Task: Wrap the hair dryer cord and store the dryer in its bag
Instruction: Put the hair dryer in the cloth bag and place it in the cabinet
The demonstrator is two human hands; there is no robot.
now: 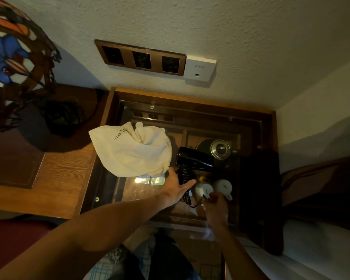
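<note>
- Hair dryer [194, 159], black, lies on the glass top [117, 190] of a wooden cabinet [190, 99], barrel pointing right, handle pointing toward the person
- Cord [185, 175], black and coiled, bunched around the dryer handle; a loose length trails down toward the plug end [187, 198] and loops over to the right hand
- Left hand [175, 188] wrapped around the handle and bunched cord, thumb across the front
- Right hand [215, 205] closed, pinching the loose end of the cord; fingertips sit just beside the mugs
- Cloth bag [129, 152], cream with dark print, lies crumpled on the glass just left of the dryer, mouth gathered; its lower edge touches the left hand
- Two white mugs [212, 187] beside each other, right of the dryer handle; can't tell whether they sit on the glass or under it
- Round dark kettle [215, 148] with a shiny lid behind the dryer barrel
- Small packets [152, 179] below the bag edge
- Brown outlet panel [140, 57] with three sockets and a white wall box [200, 69] on the textured wall above
- Stained-glass lamp [14, 57] on a wooden desk [59, 174] at far left
</note>
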